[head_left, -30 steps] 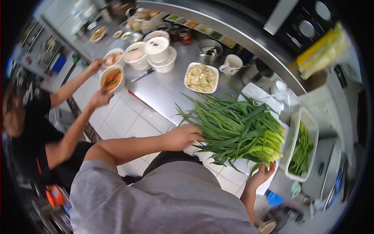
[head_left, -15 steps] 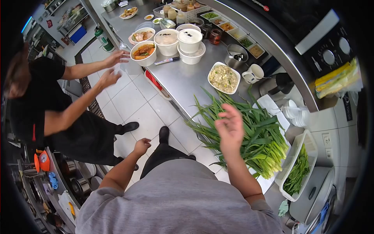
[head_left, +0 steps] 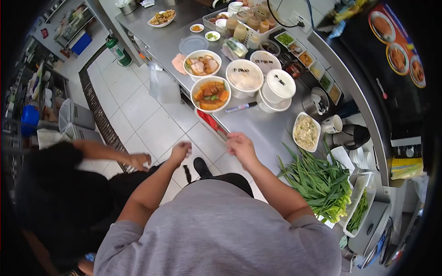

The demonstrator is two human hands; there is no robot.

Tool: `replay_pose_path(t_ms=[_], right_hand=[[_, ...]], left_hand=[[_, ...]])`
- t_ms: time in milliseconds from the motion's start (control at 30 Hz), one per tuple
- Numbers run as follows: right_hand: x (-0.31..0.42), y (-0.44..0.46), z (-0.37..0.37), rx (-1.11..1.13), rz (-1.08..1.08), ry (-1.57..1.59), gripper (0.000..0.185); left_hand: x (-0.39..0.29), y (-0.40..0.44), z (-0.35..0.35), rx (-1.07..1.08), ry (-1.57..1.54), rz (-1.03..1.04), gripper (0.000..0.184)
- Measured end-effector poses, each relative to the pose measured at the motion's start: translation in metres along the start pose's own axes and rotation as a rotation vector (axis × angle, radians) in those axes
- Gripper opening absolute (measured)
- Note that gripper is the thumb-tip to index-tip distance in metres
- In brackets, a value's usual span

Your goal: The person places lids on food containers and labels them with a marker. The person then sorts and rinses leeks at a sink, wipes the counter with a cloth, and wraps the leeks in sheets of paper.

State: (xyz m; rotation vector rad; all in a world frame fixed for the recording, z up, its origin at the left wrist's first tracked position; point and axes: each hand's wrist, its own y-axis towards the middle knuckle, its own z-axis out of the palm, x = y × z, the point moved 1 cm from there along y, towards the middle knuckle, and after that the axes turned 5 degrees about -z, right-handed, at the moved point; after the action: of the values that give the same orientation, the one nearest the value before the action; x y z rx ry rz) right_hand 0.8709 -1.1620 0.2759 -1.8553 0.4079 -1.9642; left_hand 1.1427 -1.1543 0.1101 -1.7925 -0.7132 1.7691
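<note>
My left hand (head_left: pixel 181 153) is in the air over the tiled floor, its fingers curled in with nothing visible in them. My right hand (head_left: pixel 241 147), also loosely closed and seemingly holding nothing, hovers by the front edge of the steel counter (head_left: pixel 230 123). Nearest to it on the counter are a marker pen (head_left: pixel 241 107) and an uncovered bowl of orange-brown food in broth (head_left: pixel 211 94). Behind that stands a bowl with sliced meat (head_left: pixel 201 66). Lidded white tubs (head_left: pixel 245 78) with handwriting on the lids are grouped to the right, one tub (head_left: pixel 279 86) stacked on another.
A co-worker in black (head_left: pixel 69 184) is close on my left, one hand (head_left: pixel 138 162) low. Leafy green stalks (head_left: pixel 317 181), a square bowl of pale food (head_left: pixel 306 132) and a mug (head_left: pixel 331 124) lie along the right. Sauce bottles (head_left: pixel 253 23) stand at the back.
My view has turned toward the left. My right hand has come down from above the greens and its fingers have curled. The co-worker has moved back and lowered their hands.
</note>
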Motion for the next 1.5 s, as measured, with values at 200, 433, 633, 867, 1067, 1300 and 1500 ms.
replay_pose_path(t_ms=[200, 433, 633, 867, 1067, 1300, 1500], right_hand=[[0.033, 0.082, 0.005, -0.259, -0.821, -1.085, 0.04], [0.034, 0.082, 0.012, -0.441, -0.674, -1.166, 0.034], [0.034, 0.106, 0.082, -0.599, -0.146, 0.32, 0.018], [0.052, 0.126, 0.143, -0.897, -0.121, 0.455, 0.014], [0.081, 0.158, 0.173, -1.092, -0.185, 0.613, 0.016], [0.105, 0.163, 0.248, -1.561, -0.42, 0.024, 0.021], [0.205, 0.193, 0.269, -1.103, -0.669, -0.348, 0.059]], left_hand=[[-0.222, 0.018, -0.01, 0.045, -0.151, 0.309, 0.03], [-0.347, 0.14, -0.046, -0.2, 0.5, 0.95, 0.024], [-0.385, 0.219, -0.053, -0.121, 1.379, 1.194, 0.025], [-0.42, 0.244, -0.083, 0.2, 1.62, 1.323, 0.016], [-0.445, 0.258, -0.12, 0.302, 1.477, 1.455, 0.012], [-0.459, 0.295, -0.149, 0.541, 1.509, 1.611, 0.012], [-0.549, 0.145, -0.165, 0.948, 0.839, 1.157, 0.008]])
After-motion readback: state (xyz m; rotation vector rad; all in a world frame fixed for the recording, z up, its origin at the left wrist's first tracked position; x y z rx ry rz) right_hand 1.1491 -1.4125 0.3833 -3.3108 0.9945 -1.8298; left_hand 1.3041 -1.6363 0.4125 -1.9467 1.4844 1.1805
